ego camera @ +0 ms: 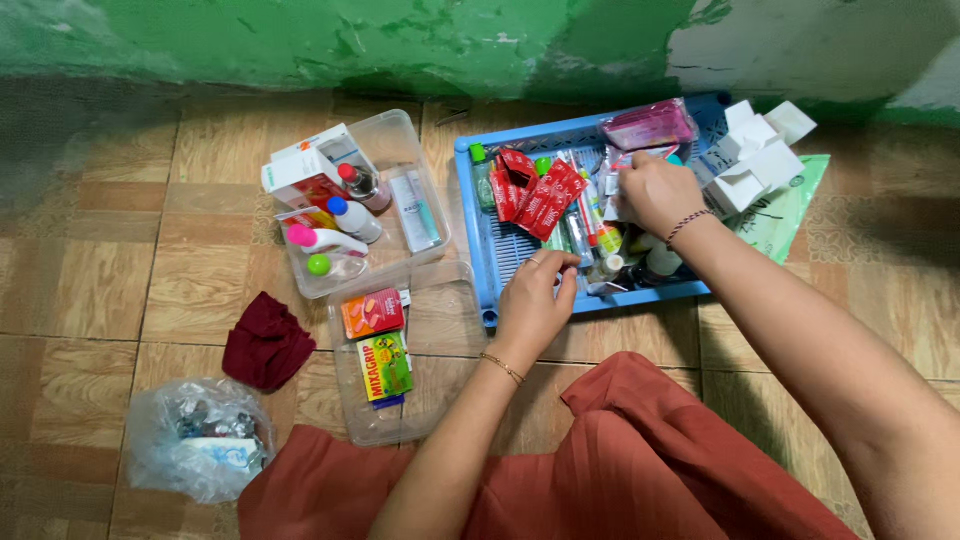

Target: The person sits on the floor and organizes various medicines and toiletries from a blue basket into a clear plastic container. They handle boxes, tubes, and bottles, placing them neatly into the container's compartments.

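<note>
A blue slatted plastic basket (480,260) sits on the tiled floor, filled with red sachets (540,192), small tubes, bottles and a pink packet (648,126). My left hand (535,300) rests on the basket's near rim, its fingers curled over the small items inside; whether it grips one I cannot tell. Deeper in the basket, my right hand (655,192) is closed over small packets near the white item. A bracelet circles each wrist.
Left of the basket, a clear tub (405,130) holds bottles, a tube and a white-and-red box. A nearer clear tub (440,400) holds an orange pack and a green pack. White folded boxes (758,155) lie right. A maroon cloth (265,342) and plastic bag (195,435) lie left.
</note>
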